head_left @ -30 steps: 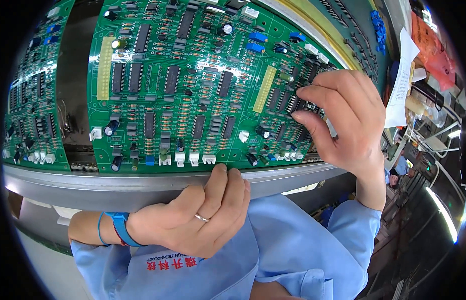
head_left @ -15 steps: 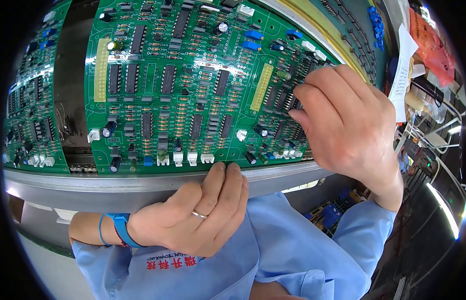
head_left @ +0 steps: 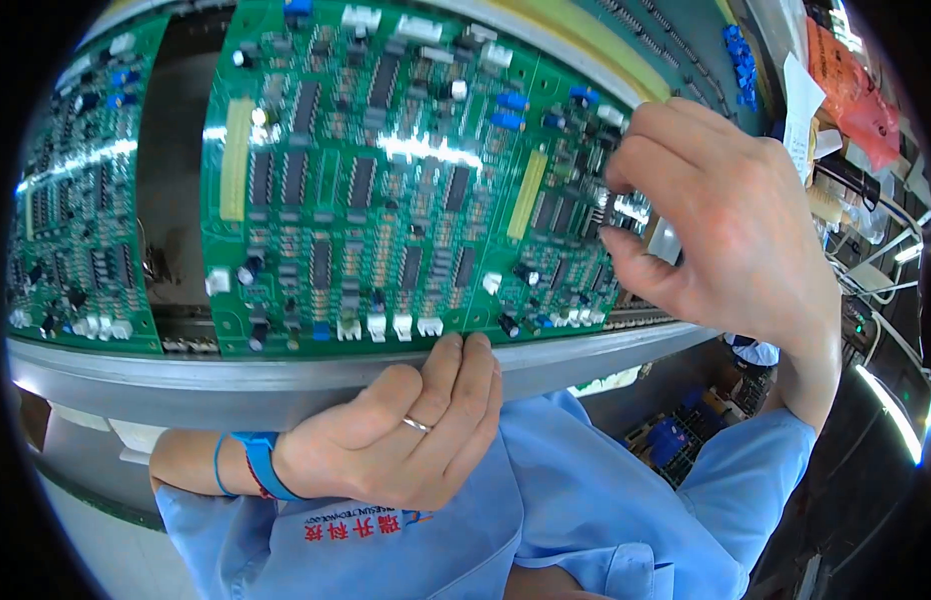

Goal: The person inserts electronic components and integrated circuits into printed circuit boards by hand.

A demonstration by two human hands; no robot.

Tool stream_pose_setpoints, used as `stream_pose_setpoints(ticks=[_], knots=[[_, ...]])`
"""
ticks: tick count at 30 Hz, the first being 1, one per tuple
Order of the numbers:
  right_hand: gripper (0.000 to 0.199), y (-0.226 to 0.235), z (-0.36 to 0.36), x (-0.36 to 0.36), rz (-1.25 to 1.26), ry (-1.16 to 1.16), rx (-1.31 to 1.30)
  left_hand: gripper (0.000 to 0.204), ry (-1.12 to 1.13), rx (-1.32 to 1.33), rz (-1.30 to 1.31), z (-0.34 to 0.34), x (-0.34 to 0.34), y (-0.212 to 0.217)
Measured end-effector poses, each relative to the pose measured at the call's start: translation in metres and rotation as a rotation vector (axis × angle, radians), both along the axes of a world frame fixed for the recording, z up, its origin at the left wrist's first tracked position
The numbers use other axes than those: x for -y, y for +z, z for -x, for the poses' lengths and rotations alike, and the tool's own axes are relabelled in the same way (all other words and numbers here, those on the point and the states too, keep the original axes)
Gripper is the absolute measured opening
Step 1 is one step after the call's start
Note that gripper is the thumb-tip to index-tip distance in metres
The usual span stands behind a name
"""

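Note:
A large green circuit board (head_left: 316, 225) lies along a metal rail, crowded with black chips, resistors, capacitors and white connectors. Over its right part, my right hand (head_left: 726, 220) pinches a small black IC chip (head_left: 607, 210) between thumb and index finger, its pins facing left. The chip is close above the board; whether it touches the board, I cannot tell. Beside that spot runs a yellow strip (head_left: 527, 195). My left hand (head_left: 396, 430) lies at the near rail, holding nothing, its fingers stretched together and the tips at the board's front edge.
The metal rail (head_left: 236, 385) runs along the near side. Another populated green board (head_left: 81, 220) stands to the left, past a dark gap. At the far right are rows of chips (head_left: 636, 30), blue components (head_left: 741, 65), white paper (head_left: 799, 110) and a red plastic bag (head_left: 854, 95).
My right hand has shifted slightly right, its thumb and index finger farther apart, with the chip showing between them. The boards appear slightly lower and farther right. My left hand keeps its place at the rail.

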State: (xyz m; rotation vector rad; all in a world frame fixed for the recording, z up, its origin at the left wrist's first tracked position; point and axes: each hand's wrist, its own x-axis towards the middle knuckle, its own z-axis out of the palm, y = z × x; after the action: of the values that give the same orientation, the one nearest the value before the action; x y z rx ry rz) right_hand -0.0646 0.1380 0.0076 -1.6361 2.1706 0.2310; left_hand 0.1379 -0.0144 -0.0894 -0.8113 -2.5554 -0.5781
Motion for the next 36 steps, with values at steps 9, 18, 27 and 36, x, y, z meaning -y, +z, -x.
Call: stream_pose_setpoints(ticks=[9,18,27,36], knots=[[0.02,0.001,0.045,0.017,0.157,-0.067,-0.176,0.012,-0.014,0.024,0.018,-0.002,0.001,0.001],[0.022,0.007,0.057,0.029,0.222,-0.101,-0.119,0.013,-0.002,0.083,0.004,-0.006,0.001,0.004],[0.024,-0.005,0.058,0.065,0.114,-0.275,-0.054,0.012,-0.019,0.097,-0.017,-0.001,0.003,0.006],[0.022,0.014,0.016,0.022,0.391,-0.782,0.828,0.014,0.001,0.148,-0.195,0.002,0.004,0.011]])
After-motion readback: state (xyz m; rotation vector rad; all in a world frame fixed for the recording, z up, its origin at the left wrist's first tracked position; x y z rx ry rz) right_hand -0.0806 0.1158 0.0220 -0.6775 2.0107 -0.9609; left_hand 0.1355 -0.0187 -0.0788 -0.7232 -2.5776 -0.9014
